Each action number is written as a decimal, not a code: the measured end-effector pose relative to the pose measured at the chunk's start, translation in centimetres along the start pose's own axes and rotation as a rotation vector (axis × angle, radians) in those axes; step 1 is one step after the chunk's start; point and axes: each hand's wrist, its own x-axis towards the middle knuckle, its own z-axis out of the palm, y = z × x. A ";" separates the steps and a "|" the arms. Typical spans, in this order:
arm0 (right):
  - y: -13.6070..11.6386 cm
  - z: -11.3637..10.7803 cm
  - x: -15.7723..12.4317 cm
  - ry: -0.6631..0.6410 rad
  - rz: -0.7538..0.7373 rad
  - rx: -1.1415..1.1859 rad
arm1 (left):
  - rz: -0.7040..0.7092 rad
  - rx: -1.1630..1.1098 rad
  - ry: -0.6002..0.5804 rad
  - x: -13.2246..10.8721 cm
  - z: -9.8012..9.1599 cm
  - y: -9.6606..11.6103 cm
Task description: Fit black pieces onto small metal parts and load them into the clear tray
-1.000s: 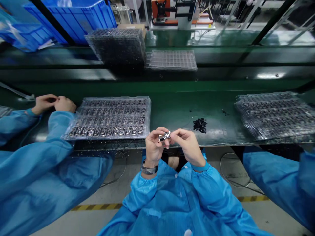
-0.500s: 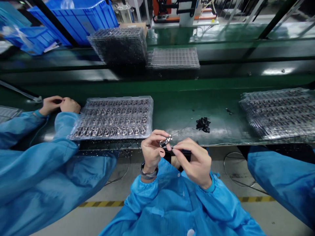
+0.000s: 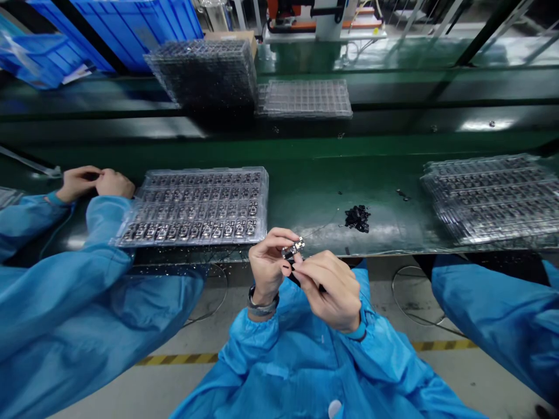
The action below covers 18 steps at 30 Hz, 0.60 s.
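Note:
My left hand (image 3: 266,267) pinches a small circuit board (image 3: 293,248) with light and dark components, held just over the table's front edge. A thin wire (image 3: 321,227) trails from the board up to the right. Close against the left thumb, the fingertips of my right hand (image 3: 329,288) are pressed together on a tiny dark piece, mostly hidden. A loose pile of small black pieces (image 3: 357,219) lies on the green table beyond my right hand.
A clear tray of circuit boards (image 3: 196,203) is on the left, beside a co-worker's hands (image 3: 98,181). Stacked filled trays (image 3: 498,198) stand at right. Clear trays (image 3: 305,98) and a taller tray stack (image 3: 205,75) sit at the back, near blue bins (image 3: 135,29).
My right hand has moved left and closer to the left thumb and the circuit board. My left hand keeps its hold on the board. The whole view has shifted slightly.

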 end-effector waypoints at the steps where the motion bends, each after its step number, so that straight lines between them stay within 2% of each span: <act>1: 0.0 0.0 0.1 -0.001 -0.004 0.003 | 0.005 0.014 0.010 0.0 0.0 0.0; 10: 0.3 -0.4 0.6 -0.058 -0.103 -0.048 | 0.035 0.070 0.008 0.1 0.1 0.3; 18: 1.1 -1.2 0.8 -0.167 -0.259 -0.140 | 0.003 0.053 -0.079 -0.2 -0.5 0.2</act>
